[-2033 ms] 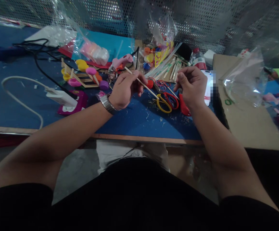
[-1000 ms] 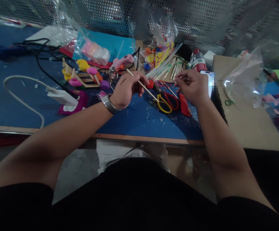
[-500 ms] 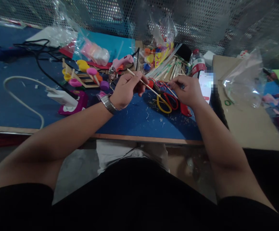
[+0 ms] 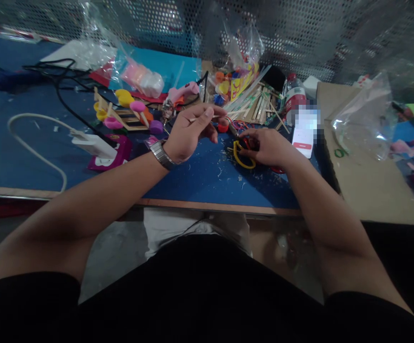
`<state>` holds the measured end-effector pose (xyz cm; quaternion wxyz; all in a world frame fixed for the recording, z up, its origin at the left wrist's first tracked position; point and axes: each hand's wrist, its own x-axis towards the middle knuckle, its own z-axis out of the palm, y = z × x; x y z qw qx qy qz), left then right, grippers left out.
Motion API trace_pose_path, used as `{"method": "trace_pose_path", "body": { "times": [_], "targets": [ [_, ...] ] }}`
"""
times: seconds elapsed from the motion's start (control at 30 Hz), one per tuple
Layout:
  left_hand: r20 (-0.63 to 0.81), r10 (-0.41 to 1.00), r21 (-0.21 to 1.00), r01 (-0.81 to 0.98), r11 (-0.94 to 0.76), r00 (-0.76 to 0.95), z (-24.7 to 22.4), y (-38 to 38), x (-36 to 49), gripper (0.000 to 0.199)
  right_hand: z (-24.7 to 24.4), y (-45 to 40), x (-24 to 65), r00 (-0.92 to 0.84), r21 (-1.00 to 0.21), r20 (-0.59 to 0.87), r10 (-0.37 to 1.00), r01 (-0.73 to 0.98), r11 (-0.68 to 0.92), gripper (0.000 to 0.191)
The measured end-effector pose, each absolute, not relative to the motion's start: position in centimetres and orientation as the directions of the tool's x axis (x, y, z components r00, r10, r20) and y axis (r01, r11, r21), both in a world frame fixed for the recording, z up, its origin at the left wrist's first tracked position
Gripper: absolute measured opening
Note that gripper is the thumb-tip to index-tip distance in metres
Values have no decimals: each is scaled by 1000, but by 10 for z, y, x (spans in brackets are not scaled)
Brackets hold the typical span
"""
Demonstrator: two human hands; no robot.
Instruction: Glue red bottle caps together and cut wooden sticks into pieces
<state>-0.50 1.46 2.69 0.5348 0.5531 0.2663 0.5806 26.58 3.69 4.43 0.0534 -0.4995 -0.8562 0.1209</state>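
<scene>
My left hand [image 4: 190,131], with a metal watch at the wrist, pinches a thin pale stick [image 4: 217,117] between thumb and fingers. My right hand [image 4: 269,148] is closed at the handles of the pliers [image 4: 244,163], which have one yellow and one red grip. Its thumb and fingers reach over the red grip and partly hide it. Between the hands, a small red cap [image 4: 223,127] lies near the pliers' head. Behind my right hand are thin coloured wires [image 4: 240,125].
A pink glue gun [image 4: 183,92] and many wooden sticks [image 4: 259,105] lie behind the hands. At left are a stick model [image 4: 124,112] and a purple power strip [image 4: 121,153]. A phone [image 4: 302,138], a bottle [image 4: 294,97] and cardboard [image 4: 367,181] are at right.
My right hand has let go of a thin stick and moved down and left onto the pliers' handles. In my left hand, the stick has turned and now lies closer to level.
</scene>
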Motion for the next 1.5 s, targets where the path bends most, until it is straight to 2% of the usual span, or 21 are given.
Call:
{"method": "trace_pose_path", "body": {
  "times": [0.1, 0.2, 0.4, 0.6, 0.73, 0.83, 0.97, 1.1, 1.17, 1.33, 1.5],
  "targets": [
    [374, 891, 879, -406, -251, 259, 28, 11, -7, 56, 42, 37, 266, -490, -269, -52, 870, 846, 460, 54],
    [335, 884, 892, -410, -187, 326, 29, 9, -8, 64, 42, 35, 265, -491, -234, -51, 870, 852, 467, 53],
    [338, 886, 891, -411, -193, 317, 28, 11, -6, 45, 45, 29, 261, -485, -129, -58, 872, 870, 476, 47],
    [263, 909, 893, -439, -102, 323, 30, 11, -7, 52, 45, 26, 261, -455, -121, -37, 890, 886, 448, 43],
    [296, 899, 896, -420, -143, 324, 31, 10, -7, 33, 44, 24, 261, -456, -109, -53, 888, 887, 449, 42],
    [308, 889, 907, -385, -168, 338, 31, 11, -6, 30, 43, 25, 264, -445, -205, -24, 895, 879, 431, 40],
    [313, 883, 908, -383, -170, 350, 29, 15, -6, 34, 39, 33, 271, -353, -463, 112, 929, 809, 363, 36],
    [278, 908, 916, -371, -153, 314, 28, 18, -8, 32, 35, 41, 275, -269, -746, 162, 949, 596, 297, 57],
    [244, 921, 929, -346, -132, 303, 28, 18, -8, 29, 36, 41, 274, -259, -794, 193, 946, 525, 306, 67],
    [215, 919, 939, -329, -101, 331, 28, 17, -6, 16, 42, 36, 263, -231, -820, 250, 940, 465, 333, 88],
    [128, 952, 923, -385, -11, 279, 28, 22, -8, 4, 53, 29, 255, -212, -897, 289, 934, 280, 341, 88]
  ]
}}
